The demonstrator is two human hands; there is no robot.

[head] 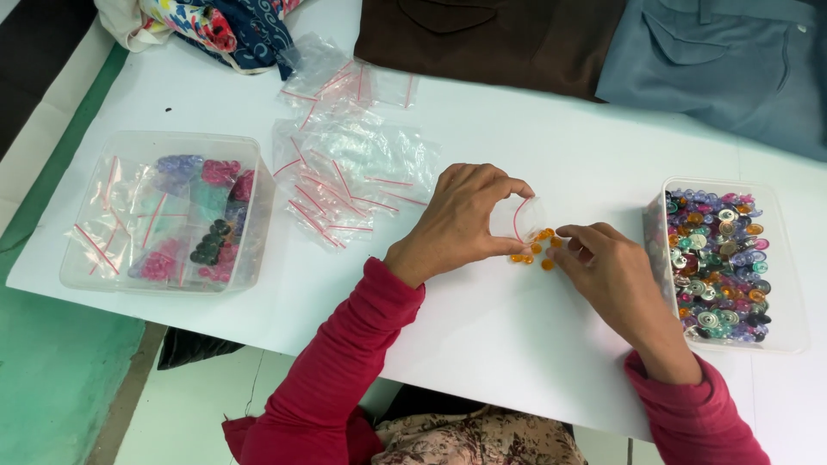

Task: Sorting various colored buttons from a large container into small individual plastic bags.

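Two hands work with orange buttons and a small clear bag at the middle of the white desk [517, 344].

The left hand [461, 226] holds the small clear bag [522, 217] with a red strip, pinched between thumb and fingers, its mouth toward the right. The right hand [612, 269] has its fingers narrow, fingertips touching the little heap of orange buttons [536, 248] that lies on the desk just below the bag. At the right edge of the frame stands a clear tub of mixed buttons [780, 258]. At the left stands another clear tub [77, 258] with filled bags. A pile of empty bags [353, 164] lies in the upper middle.
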